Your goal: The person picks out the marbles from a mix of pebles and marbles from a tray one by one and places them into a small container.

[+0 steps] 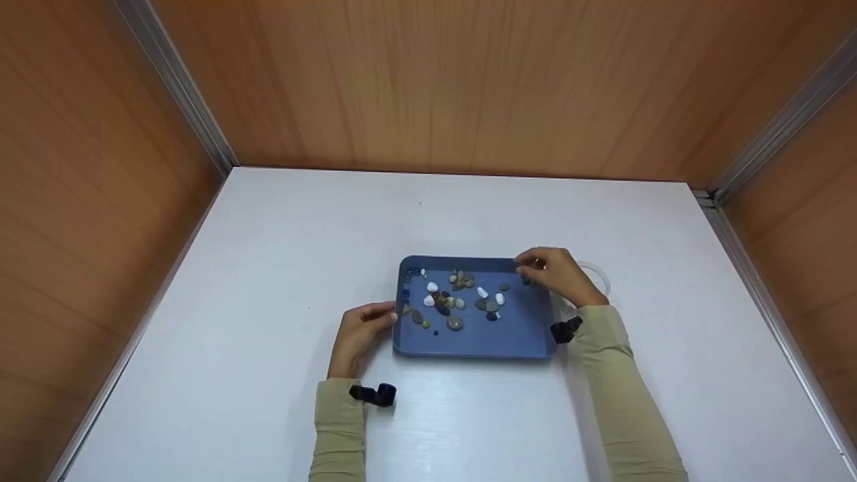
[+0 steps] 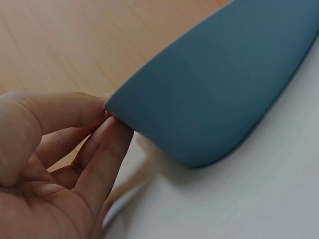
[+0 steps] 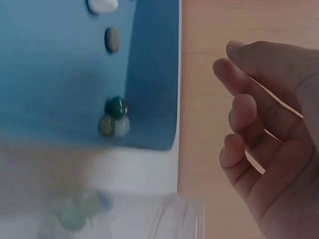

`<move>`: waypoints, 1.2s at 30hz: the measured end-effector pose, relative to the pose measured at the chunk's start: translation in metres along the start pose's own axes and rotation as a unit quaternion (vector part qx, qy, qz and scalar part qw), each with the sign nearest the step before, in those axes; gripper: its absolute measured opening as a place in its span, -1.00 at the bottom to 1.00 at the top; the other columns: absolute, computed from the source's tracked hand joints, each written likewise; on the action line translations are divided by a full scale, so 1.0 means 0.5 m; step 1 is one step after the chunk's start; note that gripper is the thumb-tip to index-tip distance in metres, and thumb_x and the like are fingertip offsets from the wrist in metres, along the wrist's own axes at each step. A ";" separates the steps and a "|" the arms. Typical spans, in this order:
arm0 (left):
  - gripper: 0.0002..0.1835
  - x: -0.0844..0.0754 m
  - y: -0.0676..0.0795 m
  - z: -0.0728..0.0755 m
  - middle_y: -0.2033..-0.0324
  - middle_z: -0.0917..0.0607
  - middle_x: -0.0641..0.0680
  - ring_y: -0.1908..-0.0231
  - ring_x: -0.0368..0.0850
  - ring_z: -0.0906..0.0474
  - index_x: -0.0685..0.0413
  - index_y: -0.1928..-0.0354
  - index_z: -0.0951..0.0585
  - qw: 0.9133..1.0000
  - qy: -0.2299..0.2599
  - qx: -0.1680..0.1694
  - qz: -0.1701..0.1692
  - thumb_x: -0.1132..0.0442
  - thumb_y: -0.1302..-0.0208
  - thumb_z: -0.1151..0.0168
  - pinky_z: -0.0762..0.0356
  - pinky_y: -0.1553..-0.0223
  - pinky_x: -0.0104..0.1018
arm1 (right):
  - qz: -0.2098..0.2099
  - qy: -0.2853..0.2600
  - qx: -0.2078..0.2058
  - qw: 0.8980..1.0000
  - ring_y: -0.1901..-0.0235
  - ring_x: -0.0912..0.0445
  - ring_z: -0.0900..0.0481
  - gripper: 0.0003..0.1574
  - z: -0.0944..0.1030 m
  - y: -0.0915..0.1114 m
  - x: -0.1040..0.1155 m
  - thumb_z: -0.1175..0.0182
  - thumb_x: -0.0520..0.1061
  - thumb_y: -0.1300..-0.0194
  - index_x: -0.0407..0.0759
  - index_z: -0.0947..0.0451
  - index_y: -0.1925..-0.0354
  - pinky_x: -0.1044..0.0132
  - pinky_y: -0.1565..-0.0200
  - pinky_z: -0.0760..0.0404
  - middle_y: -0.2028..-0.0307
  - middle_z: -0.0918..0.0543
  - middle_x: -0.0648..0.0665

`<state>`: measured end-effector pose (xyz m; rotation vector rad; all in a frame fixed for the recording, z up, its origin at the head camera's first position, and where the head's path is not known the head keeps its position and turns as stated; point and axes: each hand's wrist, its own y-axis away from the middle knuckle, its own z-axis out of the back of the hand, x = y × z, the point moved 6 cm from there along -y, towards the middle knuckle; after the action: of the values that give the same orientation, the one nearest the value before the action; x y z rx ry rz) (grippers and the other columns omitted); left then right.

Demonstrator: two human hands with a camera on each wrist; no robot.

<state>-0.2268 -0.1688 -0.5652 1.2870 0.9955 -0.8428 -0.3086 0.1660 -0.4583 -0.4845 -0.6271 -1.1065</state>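
A blue tray (image 1: pixel 509 340) lies on the white table with pebbles spread over its floor. At its left wall my left hand (image 1: pixel 358 331) pinches the rim between thumb and fingers, as the left wrist view shows from close by. My right hand (image 1: pixel 556 271) hovers over the far right corner, fingers loosely bent. In the right wrist view nothing shows between the fingertips (image 3: pixel 244 107) of that hand. Below it, a dark green marble (image 3: pixel 116 107) and paler round ones sit together in the tray corner. White pebbles (image 1: pixel 483 292) and brown, grey and dark ones lie in loose groups.
Just right of the tray stands a clear container (image 1: pixel 594 271), partly hidden behind my right hand and wrist. Greenish marbles (image 3: pixel 73 218) show in it. Wooden panels (image 1: pixel 428 87) enclose the white table (image 1: pixel 234 301) at the back and both sides.
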 end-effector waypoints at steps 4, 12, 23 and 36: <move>-0.70 0.002 0.000 -0.001 0.03 -0.67 0.14 0.04 -0.07 -0.58 0.14 0.05 -0.69 1.000 -0.004 -0.002 0.005 0.36 -0.13 -0.35 -0.58 -0.05 -0.25 | -0.007 -0.005 0.016 1.000 0.36 0.09 -0.55 -0.70 -0.018 -0.015 0.013 -0.23 -0.15 -0.30 -0.26 -0.64 0.03 0.34 0.35 -0.55 0.19 -0.71 -0.18; -0.70 0.000 -0.002 -0.001 0.05 -0.68 0.15 0.07 -0.08 -0.59 0.17 0.05 -0.69 1.000 0.000 0.001 -0.009 0.36 -0.13 -0.35 -0.60 0.00 -0.27 | 0.016 -0.003 0.027 0.999 0.21 0.02 -0.59 -0.72 -0.045 -0.039 0.034 -0.22 -0.16 -0.30 -0.24 -0.65 0.05 0.20 0.18 -0.57 0.12 -0.70 -0.20; -0.69 0.000 -0.006 -0.002 0.07 -0.68 0.15 0.11 -0.11 -0.60 0.18 0.05 -0.69 1.000 0.016 -0.005 -0.002 0.40 -0.11 -0.35 -0.60 0.03 -0.30 | 0.028 -0.019 0.044 0.998 0.18 -0.03 -0.63 -0.71 -0.084 -0.063 0.058 -0.22 -0.19 -0.30 -0.30 -0.64 0.05 0.12 0.12 -0.61 0.14 -0.70 -0.22; -0.70 0.002 -0.007 -0.002 0.07 -0.69 0.15 0.08 -0.09 -0.59 0.16 0.07 -0.69 1.000 0.011 -0.009 0.004 0.40 -0.10 -0.35 -0.59 0.00 -0.28 | 0.050 -0.006 0.075 0.996 0.19 -0.04 -0.64 -0.72 -0.143 -0.098 0.101 -0.21 -0.25 -0.29 -0.31 -0.64 0.04 0.11 0.10 -0.63 0.14 -0.70 -0.25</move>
<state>-0.2298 -0.1680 -0.5676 1.2864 1.0121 -0.8127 -0.3223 0.0678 -0.4737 -0.3903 -0.6835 -0.9542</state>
